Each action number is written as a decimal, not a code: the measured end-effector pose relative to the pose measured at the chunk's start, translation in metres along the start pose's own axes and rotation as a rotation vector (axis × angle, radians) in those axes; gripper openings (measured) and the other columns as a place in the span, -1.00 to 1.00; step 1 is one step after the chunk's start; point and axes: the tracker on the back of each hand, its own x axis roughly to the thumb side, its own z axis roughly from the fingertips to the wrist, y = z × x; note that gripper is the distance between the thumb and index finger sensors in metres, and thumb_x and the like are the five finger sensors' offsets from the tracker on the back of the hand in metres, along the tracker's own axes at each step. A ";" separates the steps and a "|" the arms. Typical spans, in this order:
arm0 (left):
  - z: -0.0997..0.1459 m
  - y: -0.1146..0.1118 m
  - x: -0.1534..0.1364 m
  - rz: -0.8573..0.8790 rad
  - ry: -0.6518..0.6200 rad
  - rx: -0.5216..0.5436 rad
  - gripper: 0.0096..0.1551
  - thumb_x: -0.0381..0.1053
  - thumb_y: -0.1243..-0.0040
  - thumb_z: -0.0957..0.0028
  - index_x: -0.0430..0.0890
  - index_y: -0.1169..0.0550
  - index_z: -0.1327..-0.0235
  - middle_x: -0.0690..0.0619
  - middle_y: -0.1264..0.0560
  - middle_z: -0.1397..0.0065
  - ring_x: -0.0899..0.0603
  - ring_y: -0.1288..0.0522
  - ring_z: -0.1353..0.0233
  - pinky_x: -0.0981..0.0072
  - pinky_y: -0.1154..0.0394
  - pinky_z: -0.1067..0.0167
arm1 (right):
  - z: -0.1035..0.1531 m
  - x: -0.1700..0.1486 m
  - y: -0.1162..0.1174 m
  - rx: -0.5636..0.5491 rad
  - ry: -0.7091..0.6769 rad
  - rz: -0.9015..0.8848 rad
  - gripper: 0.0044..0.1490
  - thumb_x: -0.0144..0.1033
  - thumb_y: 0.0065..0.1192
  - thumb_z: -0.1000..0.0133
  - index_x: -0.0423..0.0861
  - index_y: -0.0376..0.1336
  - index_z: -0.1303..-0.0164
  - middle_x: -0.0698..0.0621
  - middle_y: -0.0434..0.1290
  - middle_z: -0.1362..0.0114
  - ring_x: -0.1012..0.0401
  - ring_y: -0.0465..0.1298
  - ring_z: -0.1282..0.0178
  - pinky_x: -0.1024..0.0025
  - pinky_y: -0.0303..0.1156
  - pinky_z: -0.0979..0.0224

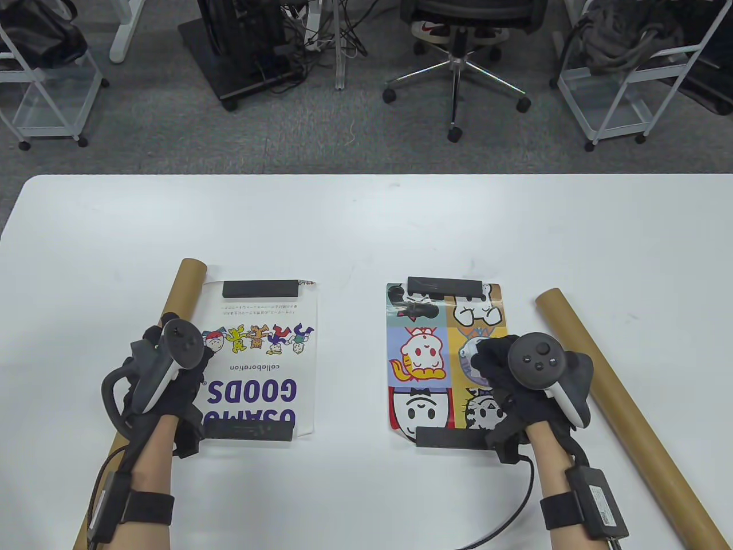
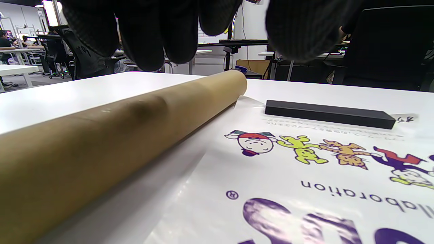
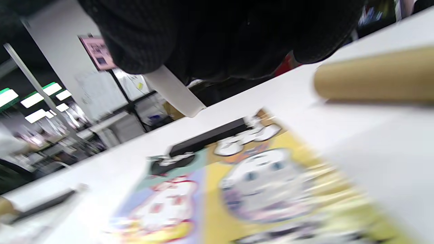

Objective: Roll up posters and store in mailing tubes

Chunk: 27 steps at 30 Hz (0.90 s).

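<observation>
While both of our hands hover over the white table (image 1: 355,229), nothing is gripped yet. At far left a brown mailing tube (image 1: 182,289) lies lengthwise, its far end beside the top corner of the white poster (image 1: 260,349), whose left edge it touches. Our left hand (image 1: 166,366) sits above that tube and the poster's left margin; in the left wrist view its fingertips (image 2: 145,37) hang clear above the tube (image 2: 135,118), relaxed and holding nothing. The white poster (image 2: 305,169) lies flat, pinned by a black bar (image 1: 260,288) at its far edge and another black bar (image 1: 249,431) at its near edge.

Further right, the colourful cartoon poster (image 1: 424,355) lies flat too, with a dark weight (image 1: 444,286) on its far edge and a second dark weight (image 1: 452,438) on its near edge. Our right hand (image 1: 509,372) is over that poster's right half; we cannot tell how its fingers lie, since the right wrist view is blurred. At far right a second mailing tube (image 1: 624,412) lies diagonally, apart from the poster.
</observation>
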 end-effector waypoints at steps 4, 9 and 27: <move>-0.001 -0.001 -0.001 0.009 -0.005 -0.004 0.02 0.28 -0.08 -0.17 -0.10 -0.07 -0.82 -0.23 -0.20 -0.80 -0.44 -0.30 -0.68 -0.37 -0.25 -0.59 | 0.003 -0.010 0.002 0.006 0.044 0.225 -0.52 -0.17 0.27 -0.07 -0.09 0.39 -0.14 -0.15 0.48 -0.30 -0.14 0.49 -0.21 -0.34 0.29 -0.44; -0.001 -0.001 -0.001 0.017 -0.006 0.002 0.02 0.28 -0.08 -0.17 -0.10 -0.08 -0.82 -0.23 -0.20 -0.79 -0.44 -0.30 -0.68 -0.37 -0.25 -0.59 | 0.003 -0.021 0.020 0.062 0.108 0.439 -0.52 -0.17 0.27 -0.06 -0.07 0.39 -0.14 -0.13 0.48 -0.30 -0.14 0.49 -0.22 -0.34 0.28 -0.46; -0.001 0.001 -0.004 0.079 -0.063 0.014 -0.01 0.27 -0.11 -0.15 -0.09 -0.13 -0.80 -0.25 -0.17 -0.80 -0.43 -0.28 -0.69 -0.35 -0.25 -0.60 | -0.001 -0.030 0.060 0.178 0.126 0.727 -0.53 -0.13 0.30 -0.03 -0.01 0.39 -0.13 -0.07 0.49 -0.31 -0.09 0.50 -0.24 -0.30 0.29 -0.49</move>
